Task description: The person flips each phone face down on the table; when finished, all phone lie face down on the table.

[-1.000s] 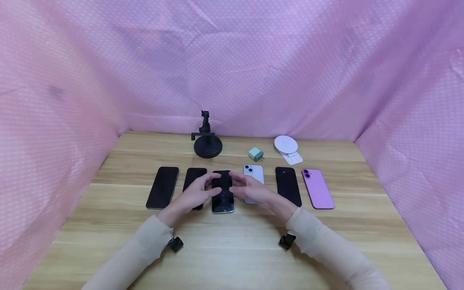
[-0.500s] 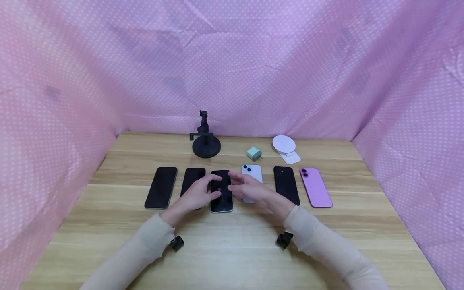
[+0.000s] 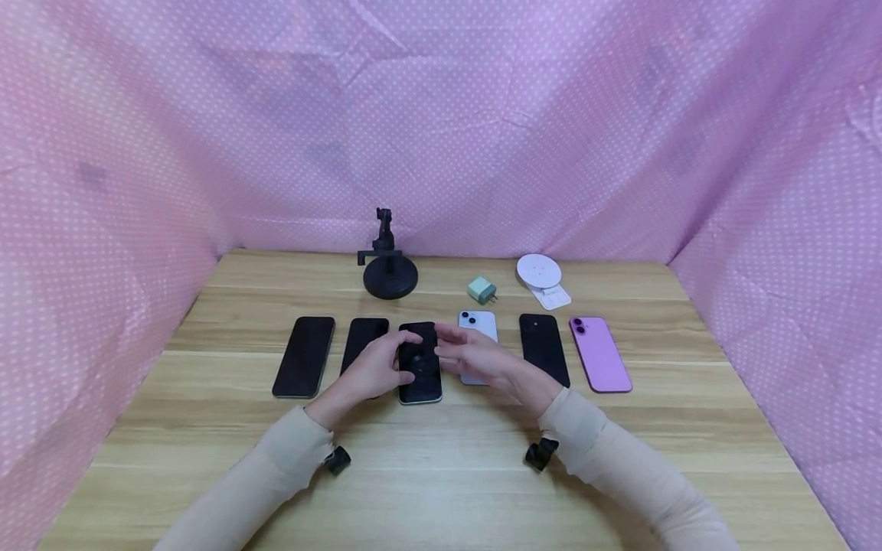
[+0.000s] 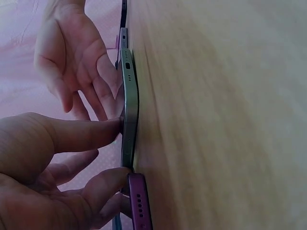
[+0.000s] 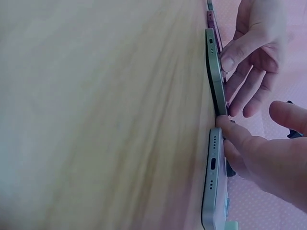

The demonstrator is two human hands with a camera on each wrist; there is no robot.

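The middle black phone [image 3: 427, 367] lies face-up on the worktop [image 3: 441, 474], well apart from the left and right edges. The left hand [image 3: 375, 366] arches wide, its thumb at the glass; the right hand [image 3: 477, 357], loosely spread, holds nothing. A lopsided grip could let the phone slip; crowded fingers might nudge the pale phone [image 3: 485, 326] alongside.

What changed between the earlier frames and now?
The left hand has moved its thumb back toward the person by the third smartphone from the left, widening its spread. The right hand has barely shifted. Nothing was visibly picked up or let go; the other smartphones, black phone stand and wall charger stayed put.
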